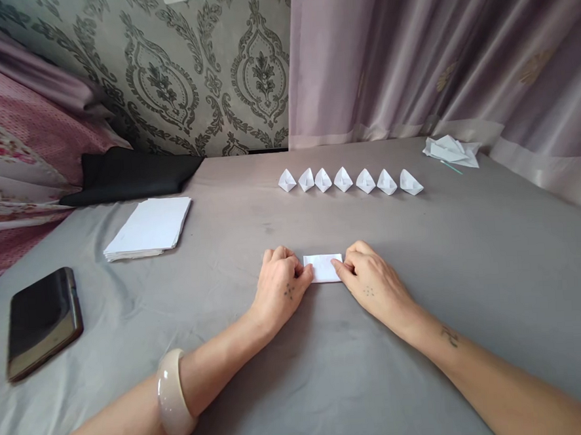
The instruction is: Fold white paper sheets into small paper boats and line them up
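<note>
A small folded sheet of white paper (323, 268) lies between my two hands, its long sides running left to right. My left hand (282, 280) pinches its left end, thumb on top and fingers curled behind. At the right end, my right hand (373, 279) grips the paper in the same way, the thumb pressing on its face. Beyond the hands stands a row of several folded white paper boats (343, 179). The undersides of my fingers are hidden.
A stack of white paper (148, 226) sits at the left, with a dark phone (43, 321) nearer to me. Black cloth (135, 174) lies at the back left. Crumpled white papers (451, 150) and a thin green stick (451, 167) rest at the back right, by the curtain (384, 61).
</note>
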Demonstrator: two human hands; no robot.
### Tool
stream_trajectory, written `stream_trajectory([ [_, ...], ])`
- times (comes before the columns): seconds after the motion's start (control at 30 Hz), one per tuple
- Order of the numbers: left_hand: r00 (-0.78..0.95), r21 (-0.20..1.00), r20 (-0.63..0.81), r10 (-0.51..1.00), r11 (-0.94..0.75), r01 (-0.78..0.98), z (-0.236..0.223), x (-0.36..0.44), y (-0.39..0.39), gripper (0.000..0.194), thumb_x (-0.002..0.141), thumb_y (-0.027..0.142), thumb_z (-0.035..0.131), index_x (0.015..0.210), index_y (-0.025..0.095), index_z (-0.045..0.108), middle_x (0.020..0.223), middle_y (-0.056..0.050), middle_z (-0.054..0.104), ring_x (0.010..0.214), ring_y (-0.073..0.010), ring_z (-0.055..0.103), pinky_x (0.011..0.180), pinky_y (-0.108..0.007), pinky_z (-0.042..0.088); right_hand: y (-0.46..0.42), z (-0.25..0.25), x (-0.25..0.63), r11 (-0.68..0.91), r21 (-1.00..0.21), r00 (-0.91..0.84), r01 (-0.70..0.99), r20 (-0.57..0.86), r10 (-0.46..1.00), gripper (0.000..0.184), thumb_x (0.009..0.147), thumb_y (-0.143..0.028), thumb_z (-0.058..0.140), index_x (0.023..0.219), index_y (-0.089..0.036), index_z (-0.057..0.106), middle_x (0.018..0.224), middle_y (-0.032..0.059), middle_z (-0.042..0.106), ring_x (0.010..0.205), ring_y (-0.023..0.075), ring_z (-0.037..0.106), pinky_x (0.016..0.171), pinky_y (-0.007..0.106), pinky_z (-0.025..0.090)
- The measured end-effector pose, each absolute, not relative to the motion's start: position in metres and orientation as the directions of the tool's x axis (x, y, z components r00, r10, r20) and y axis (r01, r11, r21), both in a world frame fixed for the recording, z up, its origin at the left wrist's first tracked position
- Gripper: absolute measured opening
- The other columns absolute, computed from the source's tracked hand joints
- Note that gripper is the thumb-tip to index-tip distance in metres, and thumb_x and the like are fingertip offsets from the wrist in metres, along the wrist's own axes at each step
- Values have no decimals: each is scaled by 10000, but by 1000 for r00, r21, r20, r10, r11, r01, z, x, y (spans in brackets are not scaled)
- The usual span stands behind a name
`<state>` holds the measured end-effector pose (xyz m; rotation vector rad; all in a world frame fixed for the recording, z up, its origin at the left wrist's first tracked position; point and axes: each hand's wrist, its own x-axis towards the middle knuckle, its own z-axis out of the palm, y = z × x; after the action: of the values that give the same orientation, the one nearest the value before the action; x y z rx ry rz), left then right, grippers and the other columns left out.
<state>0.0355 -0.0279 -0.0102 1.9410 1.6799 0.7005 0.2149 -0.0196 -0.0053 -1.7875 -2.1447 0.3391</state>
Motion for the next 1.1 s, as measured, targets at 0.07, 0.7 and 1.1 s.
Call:
stream_trajectory([
  [0.07,119,651,58,991,-128,749,-10,35,-27,316,871,300,513,584,178,467,849,-62,553,875,-216,443,773,-357,434,-19,-5,215,182,-376,-160,909,90,983,355,913,-349,479,598,-199,418,806,3,526,556,92,456,529,263,317],
  [0.7,625,183,75,777,-627,757,11,31,-36,289,892,57,338,933,178,597,905,-77,621,852,-209,553,762,-330,450,-25,0,215,538,-314,-489,783,226,843,301,910,-52,340,923,-184,612,949,67,640,905,181,556,784,284,440],
  [1.1,624,-23,-31,781,-625,781,16,35,-66,246,782,84,496,996,115,614,1062,-161,637,1022,-281,597,877,-376,485,-77,6,197,546,0,-544,837,90,834,531,980,-423,311,1430,-161,416,1452,230,399,1345,333,375,1021,444,368],
])
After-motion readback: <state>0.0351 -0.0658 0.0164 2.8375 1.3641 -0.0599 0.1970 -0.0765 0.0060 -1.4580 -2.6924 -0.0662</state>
